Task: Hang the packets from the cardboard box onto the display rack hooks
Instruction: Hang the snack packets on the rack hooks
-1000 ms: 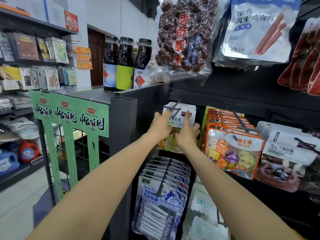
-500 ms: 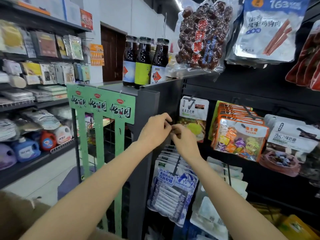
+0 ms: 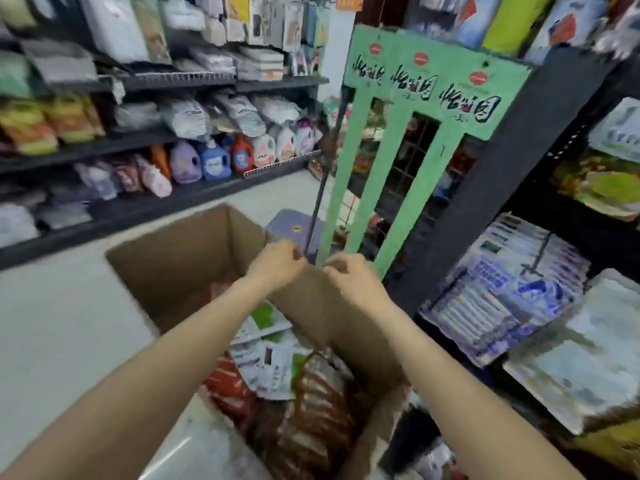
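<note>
I see my left hand [image 3: 277,265] and right hand [image 3: 353,280] loosely curled, holding nothing, above the cardboard box [image 3: 180,258], packets [image 3: 277,368] heaped inside, display rack [image 3: 512,188] at right.

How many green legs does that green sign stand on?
3. The left leg is by the dark pole, the middle leg is beside it, and the right leg is nearest the black rack.
</note>
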Demonstrator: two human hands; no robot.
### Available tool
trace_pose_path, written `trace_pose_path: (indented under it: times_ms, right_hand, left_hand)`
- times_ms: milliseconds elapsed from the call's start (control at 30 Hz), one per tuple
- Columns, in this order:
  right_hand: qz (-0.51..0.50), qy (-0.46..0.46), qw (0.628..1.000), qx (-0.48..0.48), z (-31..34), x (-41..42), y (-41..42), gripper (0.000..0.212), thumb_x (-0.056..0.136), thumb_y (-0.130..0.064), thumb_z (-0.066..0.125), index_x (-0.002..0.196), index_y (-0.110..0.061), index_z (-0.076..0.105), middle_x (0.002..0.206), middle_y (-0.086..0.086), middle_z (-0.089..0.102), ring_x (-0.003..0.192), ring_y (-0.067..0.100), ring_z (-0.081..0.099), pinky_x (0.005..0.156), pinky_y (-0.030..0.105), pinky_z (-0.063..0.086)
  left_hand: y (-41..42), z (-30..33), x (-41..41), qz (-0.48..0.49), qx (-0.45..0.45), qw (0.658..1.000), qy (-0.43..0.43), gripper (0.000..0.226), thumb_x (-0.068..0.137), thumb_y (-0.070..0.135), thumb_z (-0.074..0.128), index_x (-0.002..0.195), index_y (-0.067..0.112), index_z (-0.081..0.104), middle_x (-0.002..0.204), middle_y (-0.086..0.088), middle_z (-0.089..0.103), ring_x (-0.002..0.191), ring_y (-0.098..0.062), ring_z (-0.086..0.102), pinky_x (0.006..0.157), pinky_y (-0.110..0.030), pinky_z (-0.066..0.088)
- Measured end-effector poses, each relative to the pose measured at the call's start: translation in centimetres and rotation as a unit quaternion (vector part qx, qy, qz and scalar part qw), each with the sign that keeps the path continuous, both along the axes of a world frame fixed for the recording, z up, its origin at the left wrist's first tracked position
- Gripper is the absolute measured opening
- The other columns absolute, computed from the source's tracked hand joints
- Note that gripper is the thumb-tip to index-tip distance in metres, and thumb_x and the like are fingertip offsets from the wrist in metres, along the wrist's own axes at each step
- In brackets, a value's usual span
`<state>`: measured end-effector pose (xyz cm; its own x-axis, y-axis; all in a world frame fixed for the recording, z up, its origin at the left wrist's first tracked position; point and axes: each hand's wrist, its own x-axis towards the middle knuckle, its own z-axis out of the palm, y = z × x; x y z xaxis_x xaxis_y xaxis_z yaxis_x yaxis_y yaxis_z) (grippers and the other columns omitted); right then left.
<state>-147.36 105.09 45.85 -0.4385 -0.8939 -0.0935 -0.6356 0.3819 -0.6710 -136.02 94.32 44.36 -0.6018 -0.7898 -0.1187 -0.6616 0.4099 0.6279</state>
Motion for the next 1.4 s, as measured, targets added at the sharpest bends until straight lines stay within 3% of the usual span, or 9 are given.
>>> trace_pose_path:
  times_ms: [200,367,500,600,833,1000,1167,1300,1400]
  right_hand:
    - [0.095,0.015,0.989,0.109,-10.7,3.2,-6.7,0.030,0.094,-0.018,0.054,0.123,-0.012,0.057,0.127,0.010,0.057,0.115,0.027,0.053,0.093,0.037,0.045]
    - [0.192,0.037,0.960,0.200,-18.3,4.5,-10.4,0.066,0.087,-0.016,0.061,0.146,-0.018,0.032,0.142,0.015,0.040,0.130,0.033,0.038,0.103,0.035,0.034]
    - [0.279,0.010,0.930,0.239,-21.9,5.3,-12.1,0.078,0.087,-0.020,0.063,0.150,-0.019,0.019,0.156,0.010,0.018,0.143,0.028,0.016,0.112,0.032,0.017]
    - [0.311,0.031,0.918,0.244,-23.7,5.8,-12.9,0.080,0.082,-0.027,0.067,0.149,-0.027,0.023,0.154,0.013,0.021,0.142,0.033,0.017,0.113,0.046,0.026]
    - [0.398,0.220,0.863,0.219,-24.3,6.0,-12.1,0.061,0.094,-0.029,0.051,0.149,-0.021,0.023,0.156,0.008,0.020,0.139,0.034,0.023,0.102,0.052,0.039]
    - [0.265,0.184,0.942,0.090,-22.6,6.5,-11.0,0.042,0.094,-0.007,0.042,0.132,-0.022,0.052,0.115,0.015,0.063,0.102,0.033,0.061,0.073,0.038,0.049]
    - [0.038,-0.032,0.998,-0.035,-17.2,5.0,-9.0,0.022,0.098,-0.010,0.041,0.090,-0.006,0.061,0.077,0.007,0.062,0.069,0.021,0.054,0.066,0.031,0.040]
    - [-0.034,-0.091,0.992,-0.082,-10.3,3.3,-6.5,0.030,0.100,-0.019,0.042,0.100,0.006,0.059,0.094,0.025,0.064,0.085,0.036,0.058,0.075,0.042,0.046]
    - [-0.068,-0.094,0.985,-0.130,-4.1,1.7,-3.4,0.031,0.100,-0.018,0.042,0.099,0.010,0.056,0.093,0.028,0.061,0.081,0.035,0.056,0.074,0.045,0.044]
  left_hand:
    - [-4.4,-9.8,5.2,0.044,0.098,0.985,-0.137,0.032,0.093,0.019,0.052,0.118,0.001,0.057,0.121,-0.021,0.060,0.113,-0.033,0.056,0.088,-0.033,0.041]
    - [-7.9,-16.9,6.9,0.106,0.165,0.944,-0.266,0.054,0.095,0.033,0.046,0.141,0.008,0.033,0.140,-0.020,0.040,0.131,-0.036,0.036,0.104,-0.037,0.033]
    - [-9.0,-18.5,6.6,0.148,0.208,0.941,-0.220,0.042,0.095,0.019,0.047,0.132,0.001,0.045,0.130,-0.015,0.052,0.119,-0.032,0.052,0.095,-0.033,0.043]
    - [-9.5,-19.0,6.0,0.209,0.214,0.934,-0.194,0.033,0.093,0.010,0.049,0.123,-0.004,0.051,0.122,-0.020,0.058,0.115,-0.034,0.055,0.091,-0.033,0.045]
    - [-9.5,-19.7,6.8,0.282,0.282,0.910,-0.112,0.033,0.088,0.008,0.054,0.120,0.002,0.055,0.115,-0.021,0.062,0.103,-0.035,0.062,0.086,-0.038,0.054]
    - [-9.1,-17.3,6.5,0.276,0.266,0.922,-0.059,0.042,0.091,0.011,0.049,0.133,0.009,0.047,0.122,-0.015,0.060,0.110,-0.033,0.059,0.093,-0.036,0.050]
    - [-7.3,-11.7,6.5,0.251,0.187,0.949,0.040,0.039,0.094,0.013,0.044,0.133,0.013,0.046,0.125,-0.013,0.059,0.112,-0.031,0.057,0.093,-0.038,0.049]
    - [-4.1,-5.9,5.7,0.150,0.162,0.966,0.136,0.054,0.088,0.015,0.054,0.138,0.023,0.034,0.111,-0.011,0.062,0.100,-0.029,0.061,0.090,-0.046,0.050]
    - [-1.6,-1.5,3.5,0.067,0.077,0.981,0.165,0.065,0.085,0.021,0.063,0.142,0.028,0.030,0.122,-0.019,0.050,0.115,-0.034,0.050,0.098,-0.043,0.044]
